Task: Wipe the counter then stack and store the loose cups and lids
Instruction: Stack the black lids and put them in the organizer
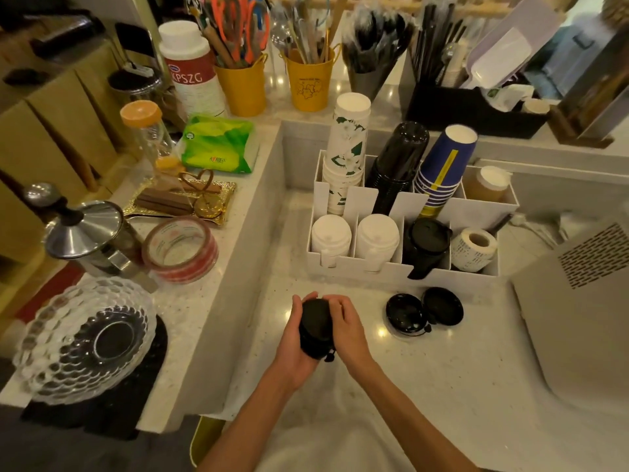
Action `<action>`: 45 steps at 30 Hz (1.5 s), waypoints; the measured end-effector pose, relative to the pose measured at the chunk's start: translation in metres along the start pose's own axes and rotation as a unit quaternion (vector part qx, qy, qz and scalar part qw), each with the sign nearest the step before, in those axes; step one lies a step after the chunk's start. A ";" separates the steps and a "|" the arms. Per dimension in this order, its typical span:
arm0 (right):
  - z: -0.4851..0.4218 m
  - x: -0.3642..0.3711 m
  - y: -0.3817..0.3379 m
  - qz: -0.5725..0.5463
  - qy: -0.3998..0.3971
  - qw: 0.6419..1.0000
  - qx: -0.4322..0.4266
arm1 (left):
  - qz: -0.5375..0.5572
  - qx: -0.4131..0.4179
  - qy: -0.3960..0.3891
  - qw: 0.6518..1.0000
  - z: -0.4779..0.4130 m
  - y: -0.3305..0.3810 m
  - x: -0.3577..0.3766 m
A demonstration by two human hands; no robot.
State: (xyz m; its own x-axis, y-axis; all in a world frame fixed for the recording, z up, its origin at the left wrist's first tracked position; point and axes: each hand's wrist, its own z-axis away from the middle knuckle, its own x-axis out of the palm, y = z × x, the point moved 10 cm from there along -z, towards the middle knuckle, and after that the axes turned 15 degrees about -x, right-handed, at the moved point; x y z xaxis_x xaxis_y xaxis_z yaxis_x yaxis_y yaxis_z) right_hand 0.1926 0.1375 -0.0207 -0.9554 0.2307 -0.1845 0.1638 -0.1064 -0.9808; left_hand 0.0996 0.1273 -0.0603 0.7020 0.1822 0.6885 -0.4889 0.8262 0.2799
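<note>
Both hands hold a stack of black lids (316, 327) above the near part of the counter (442, 369). My left hand (295, 338) cups the stack from the left and below. My right hand (345, 327) curls round its right side and top. Two loose black lids (406, 313) (443, 305) lie on the counter to the right, touching each other. Behind them stands a white organizer (401, 269) with floral white cups (347, 155), black cups (398, 161), blue cups (444, 165), white lids (331, 235) (377, 238) and black lids (428, 241).
A label roll (474, 248) sits in the organizer's right slot. A grey machine (578, 318) fills the right side. On the raised left ledge are a tape roll (180, 248), a steel pot (85, 233), a glass bowl (85, 338), and yellow utensil buckets (243, 83).
</note>
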 end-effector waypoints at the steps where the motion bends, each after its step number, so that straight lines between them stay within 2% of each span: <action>1: 0.002 -0.001 0.000 0.029 0.018 0.999 -0.019 | -0.009 0.010 0.003 1.000 0.001 0.002 0.000; 3: 0.006 -0.003 0.002 0.095 0.031 0.994 -0.040 | -0.034 0.038 0.010 0.999 0.002 0.008 -0.002; 5: 0.008 -0.001 0.007 0.114 0.008 0.993 -0.034 | -0.083 0.057 0.022 0.995 0.003 0.012 -0.003; 9: 0.018 0.016 0.004 0.062 -0.155 0.985 -0.030 | -0.162 0.081 0.039 0.983 0.004 0.017 -0.003; 11: 0.023 0.014 -0.001 0.057 -0.193 0.979 -0.038 | -0.180 0.072 0.021 0.981 0.004 0.015 0.001; 17: 0.022 0.005 -0.013 0.039 -0.171 0.984 -0.032 | -0.207 0.081 0.044 0.974 0.004 0.015 0.007; 21: 0.027 0.004 -0.005 0.058 -0.137 0.989 0.014 | -0.218 0.094 0.075 0.968 0.007 0.012 0.007; 26: 0.030 0.013 -0.007 0.029 -0.202 0.979 0.016 | -0.187 0.105 0.083 0.973 0.011 0.020 -0.003; 30: 0.024 0.001 -0.010 0.045 -0.186 0.982 0.004 | -0.181 0.095 0.060 0.977 0.009 0.020 0.000; 34: 0.024 0.004 -0.001 0.044 -0.179 0.982 0.040 | -0.204 0.111 0.064 0.971 0.010 0.019 0.006; 39: 0.023 0.008 0.001 0.034 -0.198 0.978 0.054 | -0.242 0.145 0.110 0.953 0.012 0.024 0.009; 42: 0.026 0.013 0.008 0.027 -0.207 0.976 0.059 | -0.222 0.134 0.132 0.957 0.010 0.025 0.003; 45: 0.024 -0.001 0.026 0.029 -0.179 0.980 0.078 | -0.139 0.072 0.118 0.981 0.006 0.019 -0.010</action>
State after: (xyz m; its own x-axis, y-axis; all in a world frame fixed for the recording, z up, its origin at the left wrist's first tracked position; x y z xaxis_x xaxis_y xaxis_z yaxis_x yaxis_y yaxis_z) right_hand 0.1918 0.1117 -0.0448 -0.9753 -0.1316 -0.1775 0.2069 -0.2629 -0.9424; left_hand 0.0804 0.1381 -0.0580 0.9104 0.0940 0.4028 -0.3183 0.7812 0.5371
